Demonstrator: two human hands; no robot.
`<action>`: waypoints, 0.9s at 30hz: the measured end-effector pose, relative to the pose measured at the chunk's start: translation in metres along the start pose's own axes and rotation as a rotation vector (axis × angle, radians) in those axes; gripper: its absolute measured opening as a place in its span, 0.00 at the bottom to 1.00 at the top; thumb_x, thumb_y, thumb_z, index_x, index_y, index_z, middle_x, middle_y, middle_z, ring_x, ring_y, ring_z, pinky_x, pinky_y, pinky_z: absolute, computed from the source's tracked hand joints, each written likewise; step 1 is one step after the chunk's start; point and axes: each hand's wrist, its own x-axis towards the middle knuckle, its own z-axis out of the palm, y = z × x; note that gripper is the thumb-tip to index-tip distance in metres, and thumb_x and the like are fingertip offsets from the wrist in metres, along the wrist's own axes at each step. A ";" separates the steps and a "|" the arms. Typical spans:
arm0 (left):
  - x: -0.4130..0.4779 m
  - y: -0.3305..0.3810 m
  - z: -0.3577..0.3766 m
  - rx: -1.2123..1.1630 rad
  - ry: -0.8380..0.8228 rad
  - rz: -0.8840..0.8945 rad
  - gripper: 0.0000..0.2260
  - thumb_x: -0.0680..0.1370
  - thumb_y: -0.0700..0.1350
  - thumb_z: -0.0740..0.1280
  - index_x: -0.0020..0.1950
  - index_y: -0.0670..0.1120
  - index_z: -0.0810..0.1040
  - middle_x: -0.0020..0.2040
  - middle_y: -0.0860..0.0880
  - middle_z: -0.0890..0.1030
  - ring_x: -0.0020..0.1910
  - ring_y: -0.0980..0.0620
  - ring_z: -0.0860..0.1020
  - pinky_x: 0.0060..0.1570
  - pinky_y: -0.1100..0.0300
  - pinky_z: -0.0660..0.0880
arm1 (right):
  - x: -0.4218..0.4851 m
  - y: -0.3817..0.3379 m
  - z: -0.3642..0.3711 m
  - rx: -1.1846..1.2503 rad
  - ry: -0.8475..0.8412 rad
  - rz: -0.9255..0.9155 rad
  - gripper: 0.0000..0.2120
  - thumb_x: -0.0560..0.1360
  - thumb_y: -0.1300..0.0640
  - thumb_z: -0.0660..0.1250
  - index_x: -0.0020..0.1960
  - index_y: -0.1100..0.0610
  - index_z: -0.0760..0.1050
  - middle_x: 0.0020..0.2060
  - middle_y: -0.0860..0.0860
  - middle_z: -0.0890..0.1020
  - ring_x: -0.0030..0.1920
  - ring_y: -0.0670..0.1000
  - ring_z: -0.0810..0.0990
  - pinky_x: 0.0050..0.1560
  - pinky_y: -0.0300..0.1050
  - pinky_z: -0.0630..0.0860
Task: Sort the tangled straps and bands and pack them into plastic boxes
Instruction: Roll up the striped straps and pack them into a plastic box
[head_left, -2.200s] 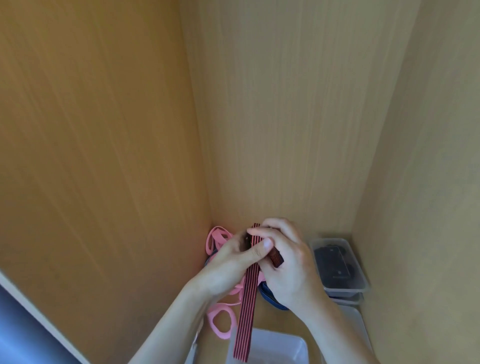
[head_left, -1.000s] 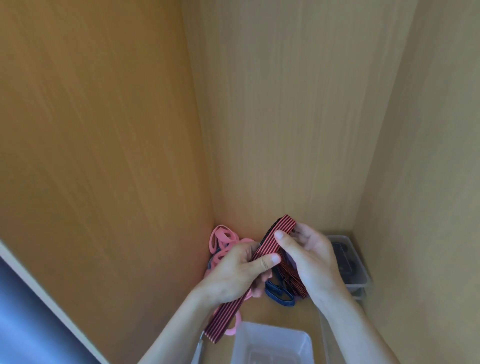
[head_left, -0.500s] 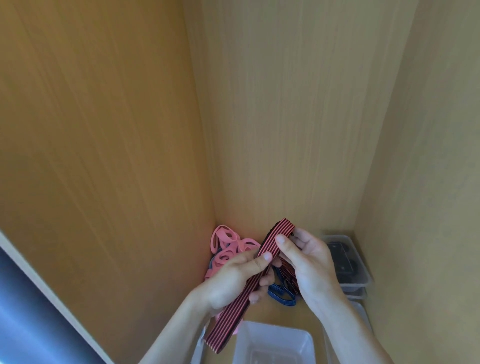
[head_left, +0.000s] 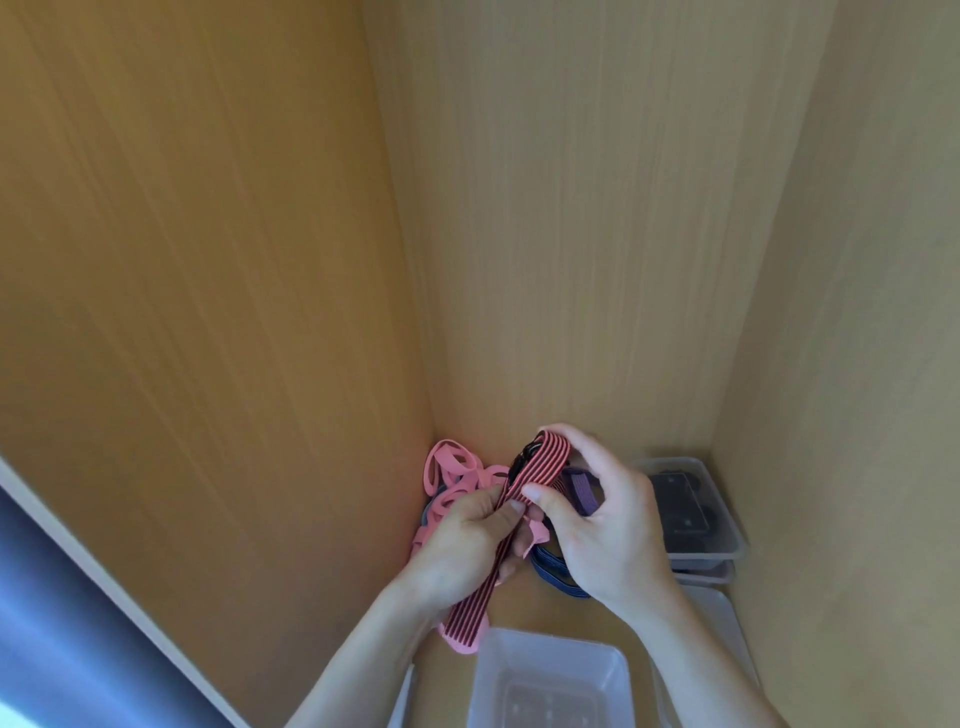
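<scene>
I hold a red strap with black stripes (head_left: 540, 465) between both hands, above the cabinet floor. My left hand (head_left: 462, 545) pinches it lower down, and its tail hangs toward the front. My right hand (head_left: 605, 525) grips the folded upper end, where a black buckle shows. Behind my hands lie a tangle of pink bands (head_left: 452, 473), a purple strap (head_left: 582, 491) and a blue band (head_left: 553, 569). A clear plastic box (head_left: 550, 675) with nothing in it stands in front.
Wooden cabinet walls close in on the left, back and right. At the back right stand two stacked clear boxes (head_left: 722, 545), the upper one holding dark items. Another clear container (head_left: 719, 623) sits by the right wall.
My right hand has folded the strap's upper end over and closed round it. Both hands sit a little lower and closer together than before.
</scene>
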 end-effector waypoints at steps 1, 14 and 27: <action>0.000 0.001 0.000 -0.006 0.016 0.014 0.12 0.86 0.41 0.57 0.48 0.42 0.76 0.32 0.45 0.73 0.25 0.51 0.67 0.27 0.60 0.63 | 0.000 0.000 0.001 -0.012 0.021 -0.015 0.22 0.72 0.59 0.76 0.62 0.42 0.77 0.49 0.42 0.84 0.52 0.48 0.84 0.54 0.36 0.77; -0.001 0.000 0.012 0.079 0.019 0.006 0.12 0.86 0.38 0.53 0.45 0.43 0.71 0.30 0.54 0.63 0.26 0.58 0.61 0.26 0.68 0.61 | 0.001 0.018 -0.002 0.372 0.156 0.200 0.17 0.73 0.69 0.74 0.60 0.60 0.79 0.48 0.53 0.87 0.50 0.54 0.86 0.53 0.46 0.83; 0.002 0.015 0.005 -0.024 -0.155 0.144 0.36 0.69 0.59 0.78 0.69 0.40 0.72 0.64 0.36 0.79 0.66 0.38 0.77 0.68 0.42 0.72 | -0.010 0.014 0.006 -0.168 0.067 -0.323 0.15 0.74 0.66 0.67 0.60 0.56 0.79 0.60 0.44 0.81 0.62 0.46 0.80 0.61 0.52 0.78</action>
